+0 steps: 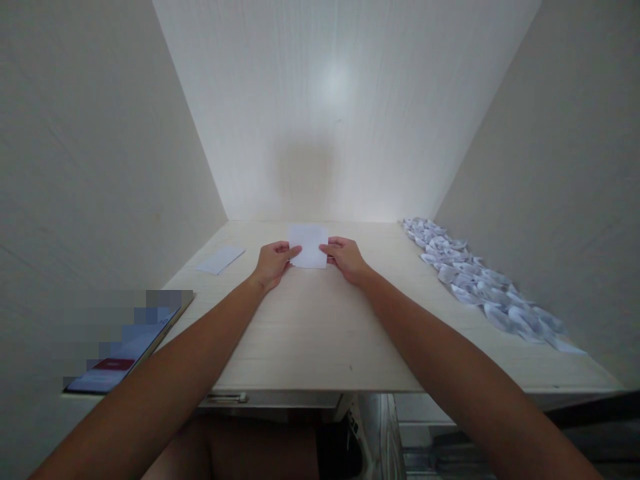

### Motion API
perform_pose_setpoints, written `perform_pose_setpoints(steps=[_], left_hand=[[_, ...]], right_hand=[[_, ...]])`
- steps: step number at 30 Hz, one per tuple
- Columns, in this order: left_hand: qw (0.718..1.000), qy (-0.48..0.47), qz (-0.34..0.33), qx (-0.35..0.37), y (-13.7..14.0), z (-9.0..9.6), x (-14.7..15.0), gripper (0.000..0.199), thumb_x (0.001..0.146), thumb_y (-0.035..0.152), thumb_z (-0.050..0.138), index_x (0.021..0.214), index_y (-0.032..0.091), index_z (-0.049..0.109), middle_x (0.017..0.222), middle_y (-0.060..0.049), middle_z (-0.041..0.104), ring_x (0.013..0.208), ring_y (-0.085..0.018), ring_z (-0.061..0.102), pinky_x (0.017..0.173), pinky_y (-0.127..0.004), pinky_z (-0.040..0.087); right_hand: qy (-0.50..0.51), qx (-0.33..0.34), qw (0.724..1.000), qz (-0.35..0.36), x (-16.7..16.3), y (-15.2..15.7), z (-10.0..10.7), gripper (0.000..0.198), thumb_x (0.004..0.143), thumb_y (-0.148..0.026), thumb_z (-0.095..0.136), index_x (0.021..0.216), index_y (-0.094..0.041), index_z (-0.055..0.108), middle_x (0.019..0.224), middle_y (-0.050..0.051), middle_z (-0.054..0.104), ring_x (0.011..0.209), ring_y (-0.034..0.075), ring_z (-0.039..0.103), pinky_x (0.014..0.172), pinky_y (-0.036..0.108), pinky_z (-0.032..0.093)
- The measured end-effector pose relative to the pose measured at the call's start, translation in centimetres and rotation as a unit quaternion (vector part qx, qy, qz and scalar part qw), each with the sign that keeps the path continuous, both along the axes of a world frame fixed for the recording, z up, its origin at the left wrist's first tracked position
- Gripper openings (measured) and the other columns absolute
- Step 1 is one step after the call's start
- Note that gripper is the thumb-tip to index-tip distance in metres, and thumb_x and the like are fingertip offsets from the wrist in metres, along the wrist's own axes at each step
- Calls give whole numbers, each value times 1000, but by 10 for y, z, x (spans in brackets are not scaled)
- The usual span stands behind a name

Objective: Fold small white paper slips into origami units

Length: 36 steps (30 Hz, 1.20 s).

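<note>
A small white sheet of paper (309, 243) is held up between both hands above the middle of the table. My left hand (275, 262) pinches its left edge, thumb on the near face and fingers behind. At the opposite edge, my right hand (346, 257) grips it the same way. The paper looks flat and roughly square; whether it is one sheet or several, I cannot tell. To the left of my left hand, white paper (221, 260) lies flat on the table.
Many folded white paper pieces (480, 283) lie in a long heap along the right wall. A phone-like device (135, 350), partly blurred, is at the left edge near my forearm. Walls enclose the pale table (310, 347) on three sides. A drawer handle (227, 398) shows below.
</note>
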<state>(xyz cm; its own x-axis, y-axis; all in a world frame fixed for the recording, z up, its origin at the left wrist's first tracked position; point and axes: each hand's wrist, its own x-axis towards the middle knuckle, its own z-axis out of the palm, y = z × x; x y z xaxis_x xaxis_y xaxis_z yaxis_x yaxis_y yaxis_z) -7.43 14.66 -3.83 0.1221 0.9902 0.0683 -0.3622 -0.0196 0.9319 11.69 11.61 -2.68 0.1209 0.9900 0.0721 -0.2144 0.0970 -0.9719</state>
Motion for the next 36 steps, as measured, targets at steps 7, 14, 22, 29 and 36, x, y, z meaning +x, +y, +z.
perform_pose_setpoints(steps=[7,14,22,29,36], left_hand=[[1000,-2,-17,8,-3,3,2,40,52,24,96,82,10,74,75,-9,76,69,-20,71,70,-35,59],[1000,-21,1,11,0,2,0,35,55,21,94,82,11,74,77,-6,75,69,-17,70,69,-31,57],[998,-57,29,-4,5,3,-4,33,59,15,92,85,12,73,79,-4,73,69,-14,67,72,-29,56],[994,-105,22,-24,1,10,-3,15,75,12,82,79,12,68,84,-6,73,77,-14,70,84,-30,60],[991,-134,7,-25,-7,17,7,7,85,13,73,88,15,67,98,-10,76,97,-20,72,94,-35,60]], right_hand=[[-9,12,1000,1,0,1,-4,14,78,-10,75,91,-14,74,97,10,81,79,18,75,81,37,62],[-18,17,999,-24,3,5,-7,18,77,-7,74,94,-14,74,103,11,81,84,20,76,86,38,61],[-38,5,997,-68,9,9,-8,18,78,-7,72,95,-13,73,103,12,81,89,21,77,86,38,61],[-61,10,996,-60,6,6,-6,17,79,-8,69,95,-14,72,99,10,81,87,19,76,85,37,61],[-137,19,989,-49,-2,3,-7,20,79,-9,65,95,-15,74,95,7,80,87,20,75,83,35,59]])
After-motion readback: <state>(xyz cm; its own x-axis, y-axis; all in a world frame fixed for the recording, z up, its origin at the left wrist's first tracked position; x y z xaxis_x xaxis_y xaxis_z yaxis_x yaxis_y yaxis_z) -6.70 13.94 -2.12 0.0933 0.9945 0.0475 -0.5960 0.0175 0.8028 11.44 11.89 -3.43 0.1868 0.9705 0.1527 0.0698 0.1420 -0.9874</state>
